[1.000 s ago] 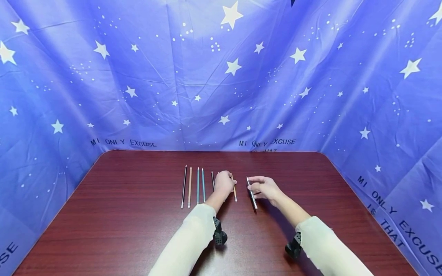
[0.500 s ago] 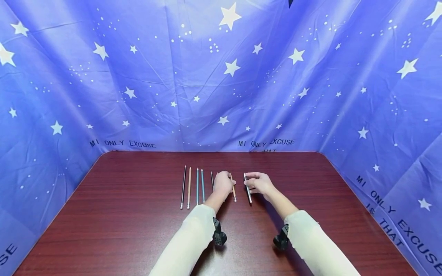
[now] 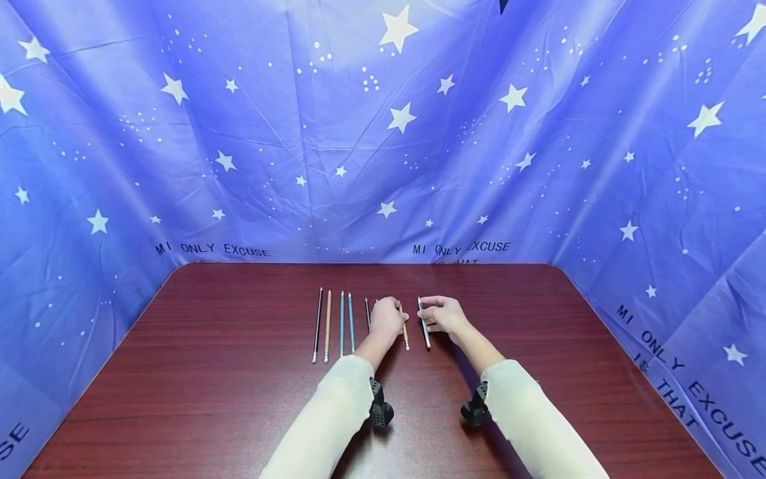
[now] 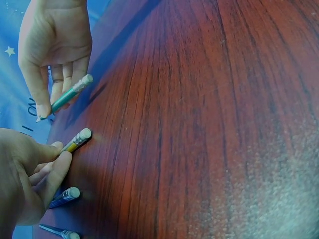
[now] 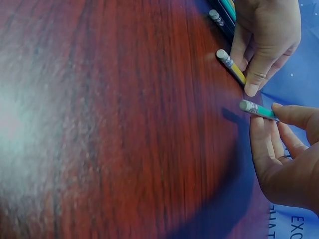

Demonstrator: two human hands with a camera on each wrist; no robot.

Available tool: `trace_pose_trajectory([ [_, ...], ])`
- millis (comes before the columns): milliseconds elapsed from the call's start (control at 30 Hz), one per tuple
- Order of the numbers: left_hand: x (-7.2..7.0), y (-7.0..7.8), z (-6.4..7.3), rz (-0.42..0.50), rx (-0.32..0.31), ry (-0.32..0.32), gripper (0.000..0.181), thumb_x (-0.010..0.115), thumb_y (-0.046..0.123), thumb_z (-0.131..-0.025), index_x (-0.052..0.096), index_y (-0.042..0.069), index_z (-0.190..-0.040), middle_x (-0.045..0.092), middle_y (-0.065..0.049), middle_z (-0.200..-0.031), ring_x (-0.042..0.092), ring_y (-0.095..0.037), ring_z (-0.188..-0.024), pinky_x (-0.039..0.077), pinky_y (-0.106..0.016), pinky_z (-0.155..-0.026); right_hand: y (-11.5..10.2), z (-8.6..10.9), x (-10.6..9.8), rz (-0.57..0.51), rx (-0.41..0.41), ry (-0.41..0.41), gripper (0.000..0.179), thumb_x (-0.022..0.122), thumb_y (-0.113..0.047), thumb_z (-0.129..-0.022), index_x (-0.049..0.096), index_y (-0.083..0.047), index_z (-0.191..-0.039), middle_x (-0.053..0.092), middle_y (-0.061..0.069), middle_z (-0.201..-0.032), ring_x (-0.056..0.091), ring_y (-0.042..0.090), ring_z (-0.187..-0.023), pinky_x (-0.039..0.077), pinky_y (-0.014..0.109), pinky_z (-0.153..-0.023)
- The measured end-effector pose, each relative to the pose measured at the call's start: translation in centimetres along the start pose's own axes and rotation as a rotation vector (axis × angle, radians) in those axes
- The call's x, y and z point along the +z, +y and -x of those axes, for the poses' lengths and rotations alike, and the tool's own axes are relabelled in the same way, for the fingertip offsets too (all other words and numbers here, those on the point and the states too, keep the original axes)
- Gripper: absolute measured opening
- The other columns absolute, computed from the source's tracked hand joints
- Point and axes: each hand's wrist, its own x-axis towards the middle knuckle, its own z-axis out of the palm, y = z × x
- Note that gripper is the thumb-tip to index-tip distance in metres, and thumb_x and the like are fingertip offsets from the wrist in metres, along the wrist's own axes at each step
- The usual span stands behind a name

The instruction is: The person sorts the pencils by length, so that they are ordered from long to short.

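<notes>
My left hand point(image 3: 387, 316) pinches a yellow pencil point(image 3: 406, 338) with a white eraser end. In the left wrist view the thumb and forefinger are on the yellow pencil point(image 4: 74, 144), low over the wood. To its right, my right hand point(image 3: 445, 316) holds a green pencil point(image 3: 425, 332) between thumb and fingers, eraser end towards me. The right wrist view shows the green pencil point(image 5: 261, 110) a little apart from the yellow pencil point(image 5: 236, 71), with a shadow on the table beneath. A dark pencil point(image 3: 368, 309) lies just left of my left hand, partly hidden by it.
Left of my hands lie a black pencil point(image 3: 318, 326), an orange-tan pencil point(image 3: 328, 326) and two teal pencils point(image 3: 342, 322), roughly parallel, erasers towards me. The dark red wooden table point(image 3: 197, 372) ends at a blue star-patterned curtain point(image 3: 335, 133) on the far side and both flanks.
My right hand has moved left and slightly away from me with the green pencil, bringing it closer to the yellow one. My left hand has stayed in place.
</notes>
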Motion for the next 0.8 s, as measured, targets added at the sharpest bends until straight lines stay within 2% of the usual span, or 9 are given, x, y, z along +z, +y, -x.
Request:
trace_pose_trajectory([
  [200,0.1,0.0,-0.3,-0.014,-0.020,-0.010,0.024,0.073,0.012,-0.080,0.067,0.003,-0.101,0.070,-0.008,-0.093,0.062,-0.016,-0.071,0.051,-0.022,-0.058,0.0,-0.4,0.5,0.009,0.000,0.017,0.040,0.063,0.000,-0.082,0.057,0.005,-0.120,0.060,0.000,-0.070,0.058,0.010,-0.061,0.053,0.021,-0.052],
  [267,0.2,-0.1,-0.6,0.002,-0.027,-0.020,0.025,0.073,0.010,-0.079,0.067,0.003,-0.102,0.070,-0.009,-0.092,0.063,-0.016,-0.069,0.052,-0.023,-0.057,0.0,-0.5,0.7,0.018,-0.001,0.025,0.038,0.063,0.000,-0.081,0.058,0.005,-0.119,0.060,0.001,-0.070,0.057,0.010,-0.060,0.052,0.021,-0.051],
  [300,0.8,-0.8,-1.2,0.010,0.002,-0.003,0.025,0.074,0.011,-0.078,0.067,0.003,-0.100,0.070,-0.008,-0.089,0.062,-0.015,-0.065,0.051,-0.022,-0.055,-0.1,-0.5,0.7,0.021,0.001,0.028,0.037,0.063,0.000,-0.081,0.059,0.005,-0.118,0.060,0.000,-0.070,0.056,0.009,-0.059,0.052,0.021,-0.051],
  [400,1.0,-1.1,-1.4,0.012,0.014,0.003,0.024,0.074,0.010,-0.077,0.067,0.001,-0.098,0.070,-0.008,-0.084,0.062,-0.014,-0.060,0.051,-0.021,-0.053,-0.1,-0.6,0.9,0.032,0.007,0.037,0.034,0.063,0.001,-0.082,0.060,0.006,-0.115,0.059,0.000,-0.069,0.055,0.010,-0.058,0.052,0.021,-0.051],
  [500,1.0,-1.0,-1.2,0.018,0.013,0.010,0.023,0.074,0.010,-0.078,0.068,0.001,-0.098,0.070,-0.008,-0.085,0.064,-0.016,-0.065,0.052,-0.022,-0.057,-0.2,-0.6,1.1,0.037,0.011,0.048,0.032,0.062,0.001,-0.082,0.061,0.006,-0.113,0.059,0.000,-0.069,0.053,0.010,-0.058,0.052,0.022,-0.051],
  [533,0.3,-0.3,-0.6,0.012,-0.014,-0.003,0.023,0.073,0.009,-0.078,0.068,0.001,-0.099,0.070,-0.009,-0.087,0.065,-0.018,-0.069,0.054,-0.024,-0.059,-0.2,-0.6,1.1,0.041,0.008,0.051,0.032,0.062,0.001,-0.082,0.061,0.007,-0.113,0.059,0.000,-0.068,0.053,0.010,-0.058,0.052,0.022,-0.051],
  [667,0.0,0.0,-0.1,-0.019,-0.006,0.018,0.022,0.073,0.010,-0.079,0.068,0.002,-0.100,0.070,-0.009,-0.089,0.064,-0.019,-0.074,0.053,-0.024,-0.062,-0.2,-0.6,1.2,0.059,0.012,0.072,0.030,0.063,0.001,-0.082,0.063,0.006,-0.111,0.059,0.001,-0.068,0.053,0.010,-0.057,0.052,0.022,-0.050],
  [800,0.0,0.0,0.0,-0.046,0.008,0.023,0.022,0.073,0.012,-0.079,0.068,0.003,-0.099,0.070,-0.009,-0.088,0.064,-0.019,-0.073,0.053,-0.024,-0.061,-0.3,-0.7,1.4,0.084,0.013,0.088,0.029,0.065,-0.001,-0.082,0.064,0.005,-0.110,0.059,0.002,-0.069,0.053,0.011,-0.058,0.052,0.023,-0.050],
])
